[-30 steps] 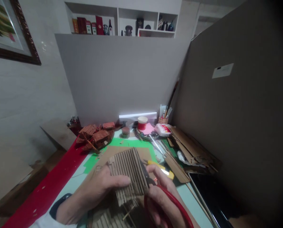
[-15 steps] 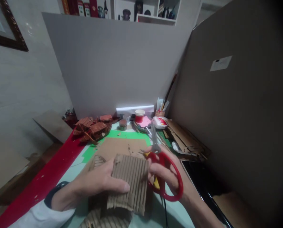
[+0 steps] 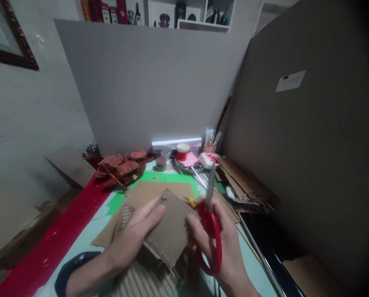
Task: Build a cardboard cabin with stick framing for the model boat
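Note:
My left hand (image 3: 135, 233) is closed on a ribbed piece of corrugated cardboard (image 3: 169, 227), thumb on top near its upper left corner. The piece is tilted, one corner pointing down. On its right side is my right hand (image 3: 229, 243), which holds red-handled scissors (image 3: 216, 247) with the blades pointing up and away. A yellow pointed tool (image 3: 190, 201), perhaps a pencil, also sticks out of the right hand. The right thumb and fingers meet the cardboard's right edge. Beneath both hands lies more ribbed cardboard (image 3: 142, 278), partly hidden by my left arm.
Flat cardboard (image 3: 147, 193) lies on a green mat (image 3: 165, 176). Reddish-brown model pieces (image 3: 125, 168) stand back left. A red-and-white cup (image 3: 182, 153), a jar (image 3: 160, 163) and a brush holder (image 3: 209, 148) stand at the back. Cardboard strips (image 3: 243, 181) and a black tray (image 3: 264, 243) are on the right.
The cardboard piece has turned in my hands and now lies at a slant. The scissors have swung more upright, and the left thumb has moved up toward the piece's upper corner.

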A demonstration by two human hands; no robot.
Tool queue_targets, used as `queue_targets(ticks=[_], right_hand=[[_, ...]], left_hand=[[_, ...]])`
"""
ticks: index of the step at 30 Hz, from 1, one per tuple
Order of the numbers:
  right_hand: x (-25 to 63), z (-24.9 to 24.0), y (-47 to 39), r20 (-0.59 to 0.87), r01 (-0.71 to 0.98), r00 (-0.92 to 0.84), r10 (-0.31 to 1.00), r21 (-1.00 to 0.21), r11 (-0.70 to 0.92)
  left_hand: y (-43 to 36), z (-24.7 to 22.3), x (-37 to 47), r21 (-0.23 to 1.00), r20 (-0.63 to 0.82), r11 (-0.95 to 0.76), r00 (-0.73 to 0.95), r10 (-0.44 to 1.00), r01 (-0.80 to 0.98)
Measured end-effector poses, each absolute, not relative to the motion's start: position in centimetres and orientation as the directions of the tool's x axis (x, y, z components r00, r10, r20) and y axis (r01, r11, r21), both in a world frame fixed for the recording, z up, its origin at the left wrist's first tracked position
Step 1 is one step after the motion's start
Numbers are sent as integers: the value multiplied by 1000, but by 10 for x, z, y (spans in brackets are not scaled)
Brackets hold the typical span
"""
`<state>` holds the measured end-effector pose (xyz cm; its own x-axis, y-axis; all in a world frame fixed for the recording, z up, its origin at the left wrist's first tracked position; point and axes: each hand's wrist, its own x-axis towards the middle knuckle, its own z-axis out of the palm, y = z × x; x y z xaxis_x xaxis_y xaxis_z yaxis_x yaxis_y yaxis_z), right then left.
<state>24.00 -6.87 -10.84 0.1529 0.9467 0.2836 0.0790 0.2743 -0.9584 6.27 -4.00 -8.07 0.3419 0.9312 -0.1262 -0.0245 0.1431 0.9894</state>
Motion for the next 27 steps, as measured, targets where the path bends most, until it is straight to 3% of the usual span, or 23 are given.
queue_targets(ticks=[3,6,14,18,23,27], right_hand=[[236,-102,-76,296,58,206,933,-955,291],[232,-94,-82,237,20,193,952,-971,238],[234,-101,-75,284,10,217,934,-957,289],[239,-103,-72,285,73,177,942,-958,276],[249,-95,-67,196,-33,64,979,-980,198],[259,-94,-60,156,48,45,987,-987,154]], left_hand=[[-50,-77,61,989,-25,-4,194,981,147],[-49,-75,58,981,47,-94,265,963,169],[-33,-86,60,978,-103,168,422,901,-121],[-32,-90,58,968,-176,239,462,869,-80],[-27,-80,49,981,-165,191,411,897,-23],[-18,-68,40,983,-124,159,304,945,-92]])
